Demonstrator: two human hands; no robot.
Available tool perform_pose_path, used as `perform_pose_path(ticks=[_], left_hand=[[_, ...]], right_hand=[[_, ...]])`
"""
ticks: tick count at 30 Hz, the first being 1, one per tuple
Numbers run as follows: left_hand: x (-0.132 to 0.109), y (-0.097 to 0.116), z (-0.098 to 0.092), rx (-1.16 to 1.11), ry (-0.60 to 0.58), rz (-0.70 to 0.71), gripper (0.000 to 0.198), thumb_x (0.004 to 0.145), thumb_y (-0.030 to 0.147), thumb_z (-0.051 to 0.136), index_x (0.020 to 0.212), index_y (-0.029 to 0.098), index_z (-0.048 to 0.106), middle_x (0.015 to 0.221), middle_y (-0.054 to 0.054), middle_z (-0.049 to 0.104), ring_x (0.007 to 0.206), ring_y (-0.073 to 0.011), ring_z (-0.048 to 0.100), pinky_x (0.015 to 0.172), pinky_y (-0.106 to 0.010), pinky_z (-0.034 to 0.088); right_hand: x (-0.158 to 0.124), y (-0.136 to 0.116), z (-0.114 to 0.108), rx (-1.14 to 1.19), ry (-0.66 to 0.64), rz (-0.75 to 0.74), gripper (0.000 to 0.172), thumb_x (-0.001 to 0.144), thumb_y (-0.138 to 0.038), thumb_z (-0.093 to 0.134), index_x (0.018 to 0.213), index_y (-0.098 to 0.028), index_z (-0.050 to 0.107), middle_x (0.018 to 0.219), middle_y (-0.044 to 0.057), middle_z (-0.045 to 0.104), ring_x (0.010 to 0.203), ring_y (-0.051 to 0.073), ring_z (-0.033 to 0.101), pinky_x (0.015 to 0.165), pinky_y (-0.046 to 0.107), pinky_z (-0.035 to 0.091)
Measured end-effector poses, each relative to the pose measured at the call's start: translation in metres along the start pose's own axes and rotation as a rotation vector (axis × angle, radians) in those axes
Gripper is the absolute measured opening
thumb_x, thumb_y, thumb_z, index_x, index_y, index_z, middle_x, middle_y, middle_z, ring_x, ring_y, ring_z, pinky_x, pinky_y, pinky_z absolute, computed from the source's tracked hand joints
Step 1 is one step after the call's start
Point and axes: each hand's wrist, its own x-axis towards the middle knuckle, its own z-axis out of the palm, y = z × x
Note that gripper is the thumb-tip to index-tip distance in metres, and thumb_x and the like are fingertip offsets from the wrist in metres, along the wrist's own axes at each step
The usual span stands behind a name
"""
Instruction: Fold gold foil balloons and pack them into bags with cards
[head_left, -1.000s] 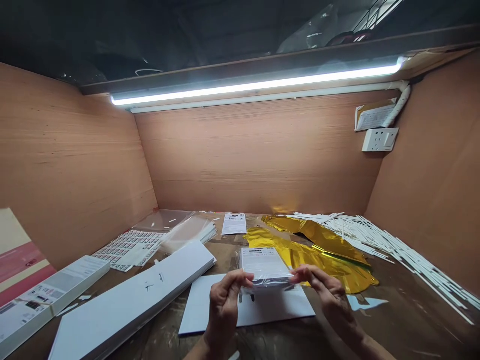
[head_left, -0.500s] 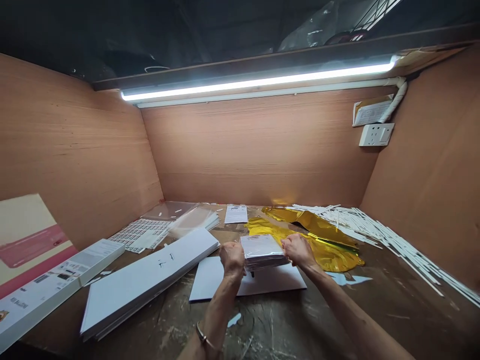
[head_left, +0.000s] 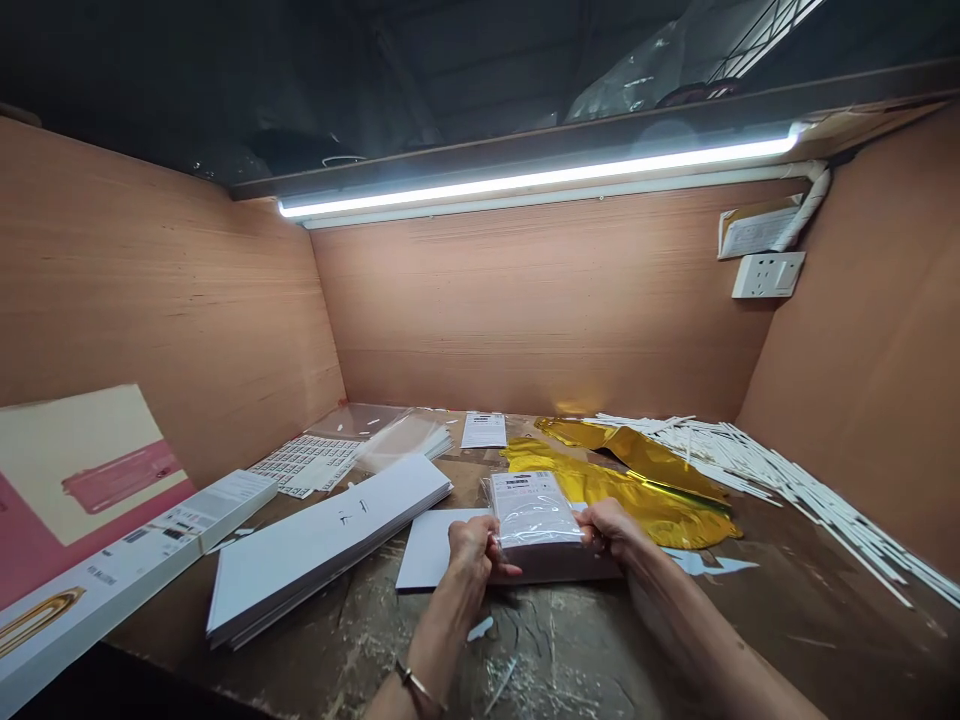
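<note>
1. Left hand (head_left: 471, 548): fingers curled, thumb and fingers pinching at the near left corner of the wrapped pack (head_left: 536, 508); a fingertip or two pokes out below its near edge.
2. Right hand (head_left: 611, 525): fingers bunched tight at the near right corner, pinching its edge or film; exact contact hidden.
3. Wrapped pack: between the hands, printed face up, clear film glossy and creased toward the near side. It's over the white board (head_left: 429, 550); can't tell if it's touching.
4. Change: half a second ago both hands were fisted at the pack's sides, print washed out by glare. Now they're at the near corners, left fingers show underneath, print clearer. Judgement: grip being reset, film being worked at the near end; wrapping looks unfinished or under check.
5. Just behind and right: gold foil (head_left: 637, 505), crumpled, with white strips (head_left: 814, 510) scattered beyond.
6. Behind: printed card (head_left: 484, 430), lying flat.
7. Left: white stack (head_left: 330, 550), label sheets (head_left: 304, 465), clear sleeves (head_left: 405, 442), long printed box (head_left: 142, 550).
</note>
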Motion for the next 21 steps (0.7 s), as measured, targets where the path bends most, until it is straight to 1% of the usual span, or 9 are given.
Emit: perform_pose_path(ticks=[3,6,9,11,12,14,17,19,21], left_hand=[[-0.003,0.006,-0.008,-0.043,-0.122,-0.077,0.009,0.060,0.009,0.050,0.053,0.014,0.046,0.036,0.008,0.034,0.028,-0.0044,0.030,0.038,-0.036,0.049],[-0.005,0.009,-0.014,-0.071,-0.243,-0.097,0.012,0.058,0.010,0.057,0.052,0.014,0.047,0.036,0.007,0.036,0.028,-0.0052,0.030,0.032,-0.031,0.044],[-0.010,0.010,-0.018,-0.159,-0.311,0.004,0.023,0.056,0.016,0.065,0.052,0.016,0.042,0.043,0.006,0.042,0.034,-0.0067,0.038,0.034,-0.023,0.040],[-0.016,0.009,-0.019,-0.226,-0.349,0.085,0.030,0.053,0.018,0.070,0.051,0.016,0.040,0.046,0.006,0.044,0.039,-0.0066,0.041,0.038,-0.019,0.038],[-0.020,0.008,-0.020,-0.259,-0.369,0.127,0.032,0.052,0.019,0.071,0.050,0.015,0.039,0.047,0.006,0.043,0.041,-0.0061,0.042,0.040,-0.018,0.037],[-0.028,0.006,-0.022,-0.326,-0.421,0.223,0.032,0.051,0.019,0.073,0.049,0.014,0.041,0.048,0.006,0.044,0.043,-0.0051,0.041,0.043,-0.018,0.035],[-0.043,0.004,-0.027,-0.407,-0.506,0.356,0.028,0.055,0.017,0.072,0.047,0.013,0.045,0.049,0.005,0.046,0.046,-0.0052,0.043,0.048,-0.018,0.035],[-0.053,0.004,-0.029,-0.450,-0.550,0.384,0.026,0.056,0.011,0.069,0.044,0.012,0.046,0.053,0.003,0.050,0.050,-0.0069,0.046,0.052,-0.019,0.036],[-0.064,0.004,-0.029,-0.505,-0.580,0.387,0.024,0.053,0.006,0.066,0.042,0.012,0.045,0.063,-0.001,0.057,0.059,-0.0107,0.052,0.056,-0.022,0.038]], right_hand=[[0.000,0.001,-0.006,0.024,-0.051,0.131,0.023,0.085,-0.031,0.046,0.097,-0.012,0.053,0.086,0.002,0.057,0.067,0.010,0.056,0.057,0.026,0.049],[-0.006,0.003,-0.008,0.084,-0.061,0.166,0.023,0.086,-0.032,0.044,0.083,-0.011,0.054,0.066,-0.003,0.054,0.047,0.004,0.048,0.043,0.018,0.041],[-0.017,0.006,-0.007,0.170,-0.052,0.134,0.035,0.087,-0.027,0.039,0.056,-0.013,0.048,0.038,-0.008,0.038,0.029,0.003,0.029,0.031,0.016,0.026],[-0.027,0.008,-0.007,0.235,-0.045,0.080,0.041,0.085,-0.024,0.039,0.045,-0.015,0.041,0.028,-0.008,0.031,0.025,0.003,0.024,0.029,0.017,0.021],[-0.032,0.009,-0.007,0.260,-0.043,0.050,0.041,0.084,-0.024,0.041,0.043,-0.015,0.040,0.027,-0.007,0.032,0.025,0.003,0.024,0.029,0.017,0.020],[-0.042,0.008,-0.009,0.310,-0.042,-0.020,0.036,0.079,-0.027,0.049,0.045,-0.014,0.046,0.028,-0.006,0.038,0.026,0.003,0.027,0.030,0.016,0.021],[-0.057,0.004,-0.012,0.428,-0.092,-0.122,0.018,0.063,-0.026,0.067,0.055,-0.012,0.059,0.042,-0.002,0.055,0.036,0.005,0.044,0.036,0.015,0.032],[-0.065,0.001,-0.014,0.534,-0.144,-0.164,0.017,0.055,-0.023,0.074,0.062,-0.012,0.064,0.058,0.001,0.064,0.049,0.009,0.055,0.044,0.017,0.040],[-0.073,0.003,-0.015,0.627,-0.199,-0.170,0.018,0.054,-0.023,0.076,0.066,-0.015,0.065,0.064,0.002,0.066,0.055,0.011,0.059,0.050,0.019,0.043]])
